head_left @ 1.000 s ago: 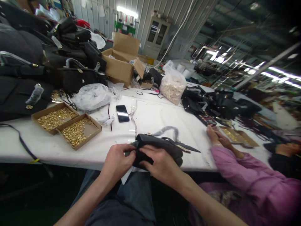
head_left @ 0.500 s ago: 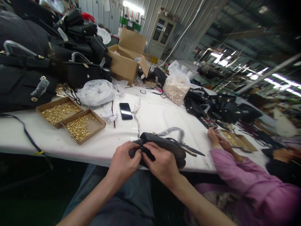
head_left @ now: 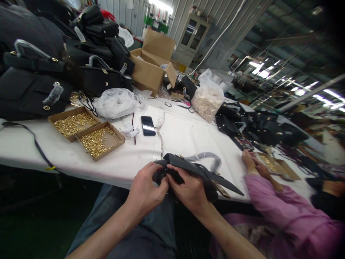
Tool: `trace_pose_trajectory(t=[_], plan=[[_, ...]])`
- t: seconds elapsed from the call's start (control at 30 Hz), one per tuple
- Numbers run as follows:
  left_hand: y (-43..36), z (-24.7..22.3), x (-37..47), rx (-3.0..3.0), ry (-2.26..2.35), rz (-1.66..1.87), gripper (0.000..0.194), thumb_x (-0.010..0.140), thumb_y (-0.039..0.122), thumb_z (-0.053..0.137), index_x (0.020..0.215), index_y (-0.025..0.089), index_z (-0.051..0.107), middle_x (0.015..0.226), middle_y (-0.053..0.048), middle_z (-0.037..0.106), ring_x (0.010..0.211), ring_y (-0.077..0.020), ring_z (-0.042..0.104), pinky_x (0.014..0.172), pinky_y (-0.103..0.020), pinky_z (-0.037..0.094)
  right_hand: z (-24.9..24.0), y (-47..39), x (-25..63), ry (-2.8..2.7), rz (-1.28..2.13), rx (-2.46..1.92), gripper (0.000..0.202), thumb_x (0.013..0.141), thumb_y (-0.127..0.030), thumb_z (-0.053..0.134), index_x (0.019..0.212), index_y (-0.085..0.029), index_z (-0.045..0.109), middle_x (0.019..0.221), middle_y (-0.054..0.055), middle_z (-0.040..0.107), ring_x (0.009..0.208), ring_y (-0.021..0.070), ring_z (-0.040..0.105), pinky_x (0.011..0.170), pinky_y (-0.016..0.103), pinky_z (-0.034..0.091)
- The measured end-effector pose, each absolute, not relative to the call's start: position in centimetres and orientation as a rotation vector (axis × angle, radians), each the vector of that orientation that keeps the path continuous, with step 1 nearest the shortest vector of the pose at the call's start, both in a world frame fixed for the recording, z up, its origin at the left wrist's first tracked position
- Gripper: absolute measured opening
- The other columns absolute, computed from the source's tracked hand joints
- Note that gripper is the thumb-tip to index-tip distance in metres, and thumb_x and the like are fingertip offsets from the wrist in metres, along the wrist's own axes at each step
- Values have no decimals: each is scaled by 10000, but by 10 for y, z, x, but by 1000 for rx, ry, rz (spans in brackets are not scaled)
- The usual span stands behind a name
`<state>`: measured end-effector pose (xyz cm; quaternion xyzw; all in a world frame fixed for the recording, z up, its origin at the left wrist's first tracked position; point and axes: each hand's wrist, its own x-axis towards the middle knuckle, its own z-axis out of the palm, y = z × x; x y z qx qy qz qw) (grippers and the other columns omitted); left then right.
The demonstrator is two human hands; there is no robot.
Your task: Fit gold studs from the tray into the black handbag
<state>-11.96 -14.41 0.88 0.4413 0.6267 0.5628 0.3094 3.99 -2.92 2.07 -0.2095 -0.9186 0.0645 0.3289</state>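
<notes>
A black handbag (head_left: 185,165) lies on its side at the table's front edge, its handle (head_left: 207,157) wrapped in clear plastic. My left hand (head_left: 148,185) grips the bag's left end, with thumb and fingers bent around the dark edge. Close beside it, my right hand (head_left: 187,185) holds the same bag, fingers under the raised flap and thumb toward the left hand. Whether a small part sits between the fingertips cannot be made out. A flat pointed strap or flap (head_left: 229,183) sticks out to the right.
Two cardboard trays (head_left: 110,153) of small gold metal pieces stand left, near a phone (head_left: 148,126). Black handbags (head_left: 29,90) pile up behind them. A carton (head_left: 148,73) and a filled plastic bag (head_left: 208,100) stand farther back. A co-worker's pink sleeve (head_left: 283,201) is at right.
The bag has tilted slightly, with its pointed piece lower and farther right. Both hands keep their hold on it. The whole view has shifted a little.
</notes>
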Motion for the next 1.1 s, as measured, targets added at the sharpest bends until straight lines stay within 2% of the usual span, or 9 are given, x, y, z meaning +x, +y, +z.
trace_pose_trajectory(t=[0.2,0.37,0.53,0.67,0.83,0.97,1.1], plan=[[-147,10,-119,1173,1628,1519,282,862,89,661,1091,234,737,1103,-12,723,1054,-214,684,951,-341,548,15,-29,42,-2413,76,-526,408,968,-233,798,1374,-276,787,1220,63,852,1086,329,845,1135,480,663],[-146,8,-118,1161,1621,1536,268,882,120,674,1122,234,706,1126,-24,711,1084,-236,673,974,-377,541,12,-24,41,-2390,44,-519,293,975,-255,779,1265,-262,817,1160,63,864,1060,321,848,1106,462,677],[-153,1,-114,1208,1578,1574,409,893,143,690,1283,255,638,1255,-44,679,1208,-253,644,1070,-403,531,8,-18,39,-2370,15,-507,233,981,-268,746,1208,-242,791,1131,65,863,1052,300,846,1040,435,696],[-155,-4,-107,1145,1627,1578,563,911,215,734,1436,271,539,1372,-65,640,1324,-272,599,1161,-439,507,8,-15,39,-2391,72,-481,226,973,-242,747,1197,-258,774,1127,39,861,1048,273,844,1048,412,682],[-151,1,-101,1128,1710,1579,358,975,244,657,1324,256,578,1309,-86,626,1259,-290,606,1096,-472,521,15,-9,37,-2431,277,-539,216,992,-230,715,1197,-285,758,1143,4,851,1086,242,826,1079,393,654],[-150,6,-101,1175,1770,1527,380,943,187,635,1311,264,583,1290,-74,633,1224,-291,623,1071,-471,522,24,-2,34,-2483,525,-599,190,988,-238,721,1168,-287,754,1142,-6,837,1081,223,813,1078,377,641],[-149,5,-102,1217,1912,1438,401,934,156,606,1318,266,567,1225,-72,676,1124,-312,679,969,-468,536,27,1,31,-2497,612,-547,163,974,-222,729,1125,-282,745,1095,-20,828,1041,206,809,1055,350,634]])
